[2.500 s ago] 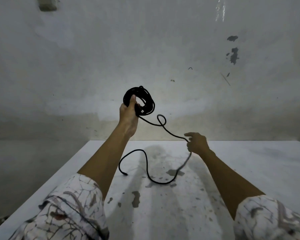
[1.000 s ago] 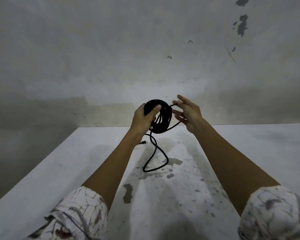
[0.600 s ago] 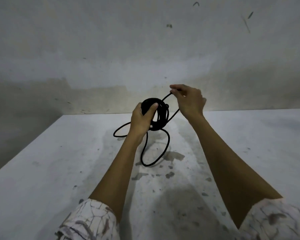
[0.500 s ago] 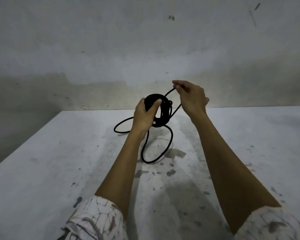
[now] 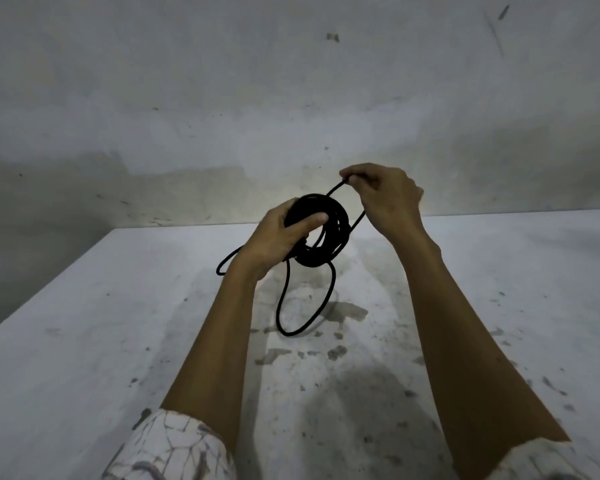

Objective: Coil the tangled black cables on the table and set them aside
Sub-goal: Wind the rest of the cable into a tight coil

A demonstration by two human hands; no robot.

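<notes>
Patterned white sleeves nearest, 2 bare forearms reaching out over stained white tabletop. Slack loop of thin black cable hangs to table, not yet wound. Left hand grips black coiled cable bundle above table, thumb across turns; likely keeps coil from springing. Right hand pinches strand beside coil, likely laying next turn. Scuffed grey wall behind. No brands, labels or writing legible.

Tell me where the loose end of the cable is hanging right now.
In the head view the slack loop hangs from the coil held in the left hand, its bottom resting on the table at centre, between both forearms.
</notes>
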